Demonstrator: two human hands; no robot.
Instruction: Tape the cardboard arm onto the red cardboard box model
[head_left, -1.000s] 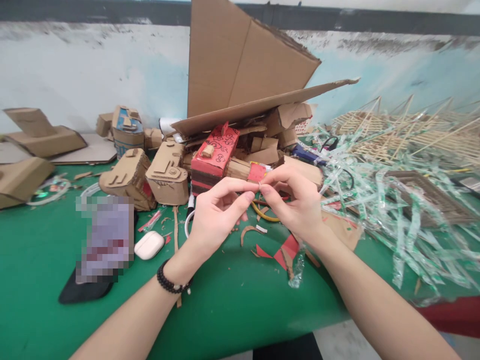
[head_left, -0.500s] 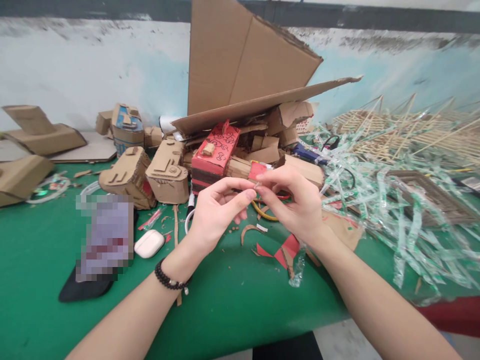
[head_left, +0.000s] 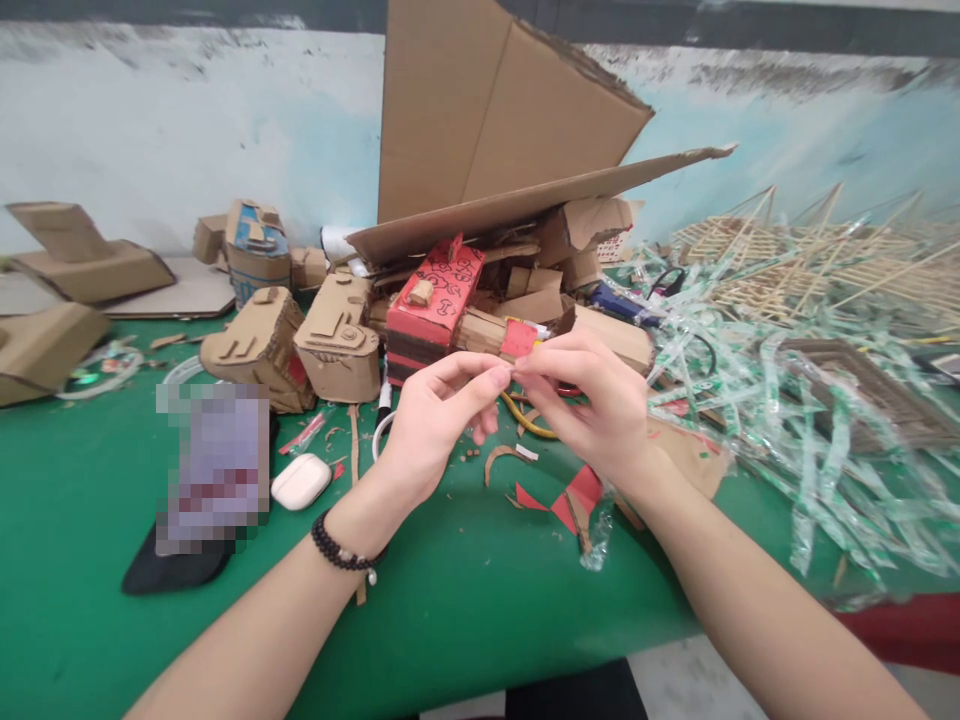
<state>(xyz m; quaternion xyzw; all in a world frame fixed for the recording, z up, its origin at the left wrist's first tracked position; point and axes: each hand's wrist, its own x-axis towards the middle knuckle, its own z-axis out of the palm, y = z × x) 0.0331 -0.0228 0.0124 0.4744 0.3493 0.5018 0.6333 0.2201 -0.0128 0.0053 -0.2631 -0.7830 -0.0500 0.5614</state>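
My left hand (head_left: 442,415) and my right hand (head_left: 592,400) meet above the green table, thumbs and forefingers pinched together. A tiny pale piece seems to sit between the fingertips, too small to name. Just behind the hands lies a red painted cardboard box (head_left: 435,295) with black drawings, joined to a brown cardboard part that carries a red patch (head_left: 519,338). Below the right hand are red paper scraps (head_left: 577,500) and a curved cardboard strip (head_left: 504,458). A yellow ring-shaped object (head_left: 529,420) is partly hidden by the hands.
Cardboard models (head_left: 337,340) stand left of the red box, with large cardboard sheets (head_left: 450,120) leaning behind. A white earphone case (head_left: 301,481) and a blurred-out phone (head_left: 217,470) lie at left. Tangled clear-green tape strips (head_left: 817,440) and a stick structure (head_left: 750,250) fill the right.
The fingertips of both hands have shifted slightly and the right fingers are drawn closer together. The view has moved a little; the table objects stay in place.
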